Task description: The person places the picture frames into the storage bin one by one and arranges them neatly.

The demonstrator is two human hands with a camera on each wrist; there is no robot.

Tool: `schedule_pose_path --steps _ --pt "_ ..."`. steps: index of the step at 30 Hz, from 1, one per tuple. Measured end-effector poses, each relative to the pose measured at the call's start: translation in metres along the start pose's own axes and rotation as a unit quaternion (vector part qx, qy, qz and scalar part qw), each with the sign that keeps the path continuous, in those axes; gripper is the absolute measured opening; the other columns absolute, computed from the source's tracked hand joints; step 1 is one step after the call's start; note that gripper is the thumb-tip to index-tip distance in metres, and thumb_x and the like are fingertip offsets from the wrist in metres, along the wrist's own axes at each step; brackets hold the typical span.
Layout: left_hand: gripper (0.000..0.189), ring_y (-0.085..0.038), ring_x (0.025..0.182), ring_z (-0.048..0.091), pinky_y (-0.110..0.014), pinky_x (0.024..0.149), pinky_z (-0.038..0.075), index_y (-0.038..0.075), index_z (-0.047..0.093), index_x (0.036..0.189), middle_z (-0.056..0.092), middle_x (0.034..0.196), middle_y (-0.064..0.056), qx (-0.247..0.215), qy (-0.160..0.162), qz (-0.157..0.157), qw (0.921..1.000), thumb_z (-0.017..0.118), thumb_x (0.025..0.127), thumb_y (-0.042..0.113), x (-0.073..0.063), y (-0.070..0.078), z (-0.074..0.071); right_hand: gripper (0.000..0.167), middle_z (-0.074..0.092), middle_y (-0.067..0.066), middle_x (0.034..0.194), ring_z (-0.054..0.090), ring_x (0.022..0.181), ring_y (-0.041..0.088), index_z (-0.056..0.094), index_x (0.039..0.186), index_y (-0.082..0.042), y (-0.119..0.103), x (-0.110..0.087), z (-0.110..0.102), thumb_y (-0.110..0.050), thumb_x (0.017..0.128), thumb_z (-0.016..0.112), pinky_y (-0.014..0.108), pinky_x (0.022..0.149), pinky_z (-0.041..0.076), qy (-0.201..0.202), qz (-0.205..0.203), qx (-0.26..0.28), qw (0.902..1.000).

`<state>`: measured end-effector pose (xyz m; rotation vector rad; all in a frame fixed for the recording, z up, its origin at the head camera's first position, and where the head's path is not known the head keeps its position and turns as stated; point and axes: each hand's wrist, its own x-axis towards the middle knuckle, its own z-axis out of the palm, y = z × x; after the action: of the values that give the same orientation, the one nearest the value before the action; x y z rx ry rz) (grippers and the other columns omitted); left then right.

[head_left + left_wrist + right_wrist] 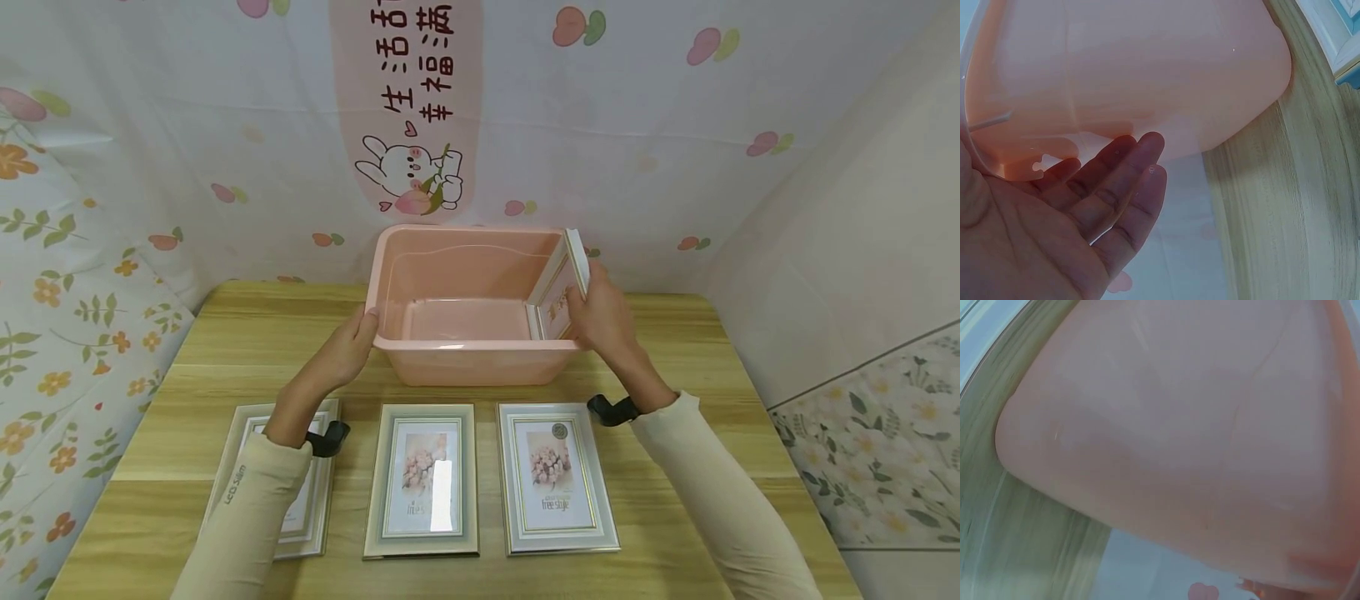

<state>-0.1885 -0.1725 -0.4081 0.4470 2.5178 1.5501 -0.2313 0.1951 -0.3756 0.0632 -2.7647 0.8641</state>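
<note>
A pink plastic tub (472, 346) stands at the back of the wooden table. At its left rim is my left hand (347, 348), thumb on the rim; in the left wrist view the fingers (1129, 194) extend loosely along the outer wall. My right hand (606, 315) grips a white picture frame (577, 254) at the tub's right end, thumb on the picture side. That frame stands on edge, tilted against the right wall, its upper edge above the rim. The right wrist view mostly shows the tub's outer wall (1166, 425), and the right fingers are largely hidden.
Three picture frames lie flat before the tub: a left one (318, 517) partly under my forearm, a middle one (375, 500) and a right one (510, 500). A patterned cloth (600, 150) hangs behind the table (675, 517). Black straps (613, 410) circle both wrists.
</note>
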Motion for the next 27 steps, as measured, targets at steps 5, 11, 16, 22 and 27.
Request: schedule_pose_path --steps 5,11,16,22,27 --pt "0.055 -0.038 0.136 0.034 -0.058 0.115 0.023 -0.003 0.024 0.15 0.043 0.141 -0.028 0.01 0.002 -0.009 0.9999 0.015 0.11 0.032 0.0 0.001 0.0 0.049 0.066 0.029 0.11 0.067 0.087 0.041 0.043 0.14 0.005 0.004 -0.001 -0.004 -0.02 0.099 0.055 0.056 0.069 0.054 0.004 -0.043 0.019 0.9989" --pt "0.054 -0.037 0.136 0.034 -0.058 0.115 0.023 -0.004 0.025 0.149 0.043 0.141 -0.028 0.012 0.003 -0.012 0.9998 0.014 0.109 0.032 -0.001 0.002 0.0 0.05 0.058 0.029 0.131 0.06 0.115 0.043 0.042 0.143 0.003 0.016 -0.009 -0.01 -0.026 0.103 0.049 0.059 0.087 0.052 0.008 -0.064 0.071 0.9954" --pt "0.054 -0.036 0.137 0.032 -0.057 0.116 0.021 -0.003 0.025 0.149 0.042 0.142 -0.027 0.011 0.001 -0.011 0.9999 0.014 0.109 0.032 -0.001 0.002 -0.001 0.05 0.05 0.029 0.141 0.053 0.124 0.046 0.041 0.144 0.006 0.032 -0.017 -0.015 -0.028 0.107 0.037 0.062 0.093 0.047 0.033 -0.065 0.124 0.9896" --pt "0.056 -0.037 0.137 0.032 -0.059 0.115 0.022 -0.003 0.024 0.15 0.041 0.142 -0.027 0.015 0.001 -0.014 0.9998 0.014 0.109 0.034 0.0 0.001 -0.001 0.047 0.055 0.025 0.137 0.056 0.119 0.045 0.048 0.138 0.006 0.053 -0.025 -0.018 -0.028 0.107 0.036 0.061 0.093 0.047 0.055 -0.067 0.112 0.9899" --pt "0.055 -0.037 0.136 0.032 -0.059 0.115 0.022 -0.004 0.024 0.149 0.041 0.141 -0.027 0.011 0.001 -0.008 0.9999 0.014 0.109 0.033 0.0 0.0 0.0 0.046 0.056 0.025 0.135 0.058 0.116 0.044 0.048 0.137 0.005 0.066 -0.035 -0.02 -0.028 0.107 0.037 0.061 0.091 0.048 0.041 -0.069 0.091 0.9926"
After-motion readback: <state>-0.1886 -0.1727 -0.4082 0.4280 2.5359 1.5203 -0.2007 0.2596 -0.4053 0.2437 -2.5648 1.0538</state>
